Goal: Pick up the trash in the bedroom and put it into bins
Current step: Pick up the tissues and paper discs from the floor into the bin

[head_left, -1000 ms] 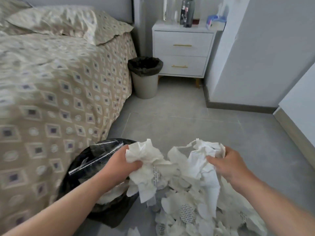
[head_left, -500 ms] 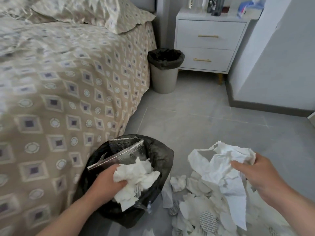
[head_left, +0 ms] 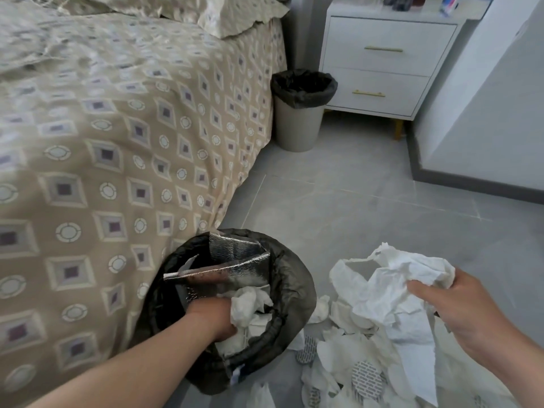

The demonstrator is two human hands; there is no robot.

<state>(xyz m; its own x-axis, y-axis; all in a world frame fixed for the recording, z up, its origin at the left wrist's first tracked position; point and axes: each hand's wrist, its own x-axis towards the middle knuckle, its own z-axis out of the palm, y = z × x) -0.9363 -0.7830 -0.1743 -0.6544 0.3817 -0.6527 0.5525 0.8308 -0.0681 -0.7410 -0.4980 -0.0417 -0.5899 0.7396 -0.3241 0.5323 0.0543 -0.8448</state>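
Currently: crumpled tissue wad [head_left: 248, 304] is inside the mouth of the near bin [head_left: 297, 287], grasped by the left hand [head_left: 215, 319] with fingers curled round it; not yet let go. A stiff silver foil sheet [head_left: 235, 260] fills the far half of the same bin and stands above the rim.

Right hand [head_left: 459, 316] is clenched on a larger paper bundle [head_left: 391, 287], held off to the bin's right, apart from it and above the floor pile [head_left: 353, 357] of tissue and patterned round pads. One long strip hangs loose from the bundle.

Risks, as judged:
- Foil leaves little room. Tissue released on top may spring back or roll over the rim onto the floor [head_left: 353, 201].
- Pressing the wad down could drag the black liner inward or tip the bin. It looks tilted, but the wide lens makes this uncertain.
- The bundle is loosely gathered, so the hanging strip may shed during transfer and add to the pile.
- The bundle looks too bulky for the remaining space. Overflow is likely unless it goes to the far bin [head_left: 303, 113], which stands between the bed [head_left: 117, 142] and the nightstand [head_left: 382, 63], well apart from the hands.
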